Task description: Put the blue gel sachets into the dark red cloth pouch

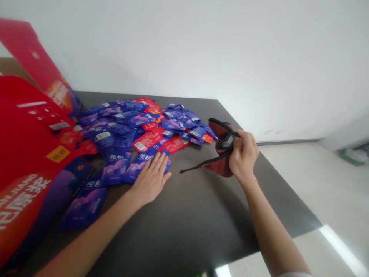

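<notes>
Black-edged maroon cloth [220,168] bunched in right hand's [243,154] grasp, held above table [196,215]; probably light, soft, floppy, best pinched at gathered folds. Left hand [153,177] spread flat, grasping nothing, on blue sachet [135,168]; red sachet [147,141] beyond.

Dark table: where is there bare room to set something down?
The table is bare between the left forearm and right forearm, and from the right forearm to the right edge. Crowded: left and centre back, with sachets and red box.
</notes>
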The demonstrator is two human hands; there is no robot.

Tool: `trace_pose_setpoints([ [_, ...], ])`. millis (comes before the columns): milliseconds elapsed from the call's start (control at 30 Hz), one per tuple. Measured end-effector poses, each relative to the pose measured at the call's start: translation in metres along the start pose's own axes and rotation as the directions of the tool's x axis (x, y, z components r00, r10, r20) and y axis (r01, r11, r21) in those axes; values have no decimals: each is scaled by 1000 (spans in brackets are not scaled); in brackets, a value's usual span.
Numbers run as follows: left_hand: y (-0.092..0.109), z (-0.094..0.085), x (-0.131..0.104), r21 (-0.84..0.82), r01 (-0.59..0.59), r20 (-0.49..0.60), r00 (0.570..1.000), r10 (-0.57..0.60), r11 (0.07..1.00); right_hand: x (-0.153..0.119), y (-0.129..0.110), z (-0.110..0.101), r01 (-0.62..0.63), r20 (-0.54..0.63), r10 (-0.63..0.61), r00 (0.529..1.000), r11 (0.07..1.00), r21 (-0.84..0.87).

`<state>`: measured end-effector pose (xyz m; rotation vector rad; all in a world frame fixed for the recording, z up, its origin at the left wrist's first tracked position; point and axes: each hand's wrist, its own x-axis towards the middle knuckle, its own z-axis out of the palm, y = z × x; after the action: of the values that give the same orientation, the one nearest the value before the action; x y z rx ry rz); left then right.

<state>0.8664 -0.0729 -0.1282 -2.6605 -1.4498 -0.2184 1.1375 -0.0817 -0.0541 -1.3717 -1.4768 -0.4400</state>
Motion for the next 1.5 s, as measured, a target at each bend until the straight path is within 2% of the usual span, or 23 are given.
trace_pose_setpoints([
  [100, -12, 3, 8, 3, 84, -19, 996, -84, 996, -2, 0, -1, 5, -5, -5, 1000, 1000, -16],
  [233, -16, 10, 7, -10, 185, -55, 981, -185, 983, -2, -1, -2, -5, 9, 6, 1000, 1000, -19],
  [300, -18, 4, 3, -27, 202, -70, 977, -204, 979, -1, 0, -4, -17, -10, 17, 1000, 999, -33],
  [367, -23, -15, 4, -60, 184, -97, 977, -189, 981, 0, 2, -10, -25, -48, 22, 999, 999, -47],
  [433, -32, -44, 14, -94, 120, -89, 988, -129, 988, 0, 8, -18, -32, -97, 25, 995, 997, -65],
  [533, -40, -85, 47, -93, 32, 49, 998, -27, 995, -3, 19, -32, -86, -200, 62, 978, 990, -110],
  [600, -37, -96, 75, -65, -3, 119, 993, 11, 998, -7, 27, -40, -148, -280, 104, 954, 979, -139],
  [700, -20, -86, 111, -6, -8, 185, 983, 9, 1000, -15, 36, -49, -231, -383, 158, 910, 961, -151],
  [867, 6, -56, 147, 0, -50, 201, 978, 48, 999, -27, 44, -57, -295, -476, 190, 858, 943, -155],
  [1033, 20, -45, 185, -48, -149, 184, 971, 155, 988, -35, 54, -58, -289, -454, 162, 876, 931, -224],
  [1167, 35, -35, 209, -37, -143, 262, 954, 148, 989, -38, 59, -57, -260, -413, 137, 900, 930, -259],
  [1267, 47, -32, 213, -14, -136, 295, 946, 134, 991, -38, 60, -57, -268, -424, 134, 896, 923, -275],
  [1333, 55, -35, 210, -10, -137, 270, 953, 135, 990, -39, 60, -56, -258, -420, 125, 899, 926, -277],
  [1400, 61, -44, 202, -14, -126, 221, 967, 126, 992, -39, 60, -55, -250, -410, 123, 904, 929, -273],
  [1500, 61, -71, 186, -26, -71, 122, 990, 74, 997, -39, 62, -55, -266, -417, 139, 898, 927, -265],
])
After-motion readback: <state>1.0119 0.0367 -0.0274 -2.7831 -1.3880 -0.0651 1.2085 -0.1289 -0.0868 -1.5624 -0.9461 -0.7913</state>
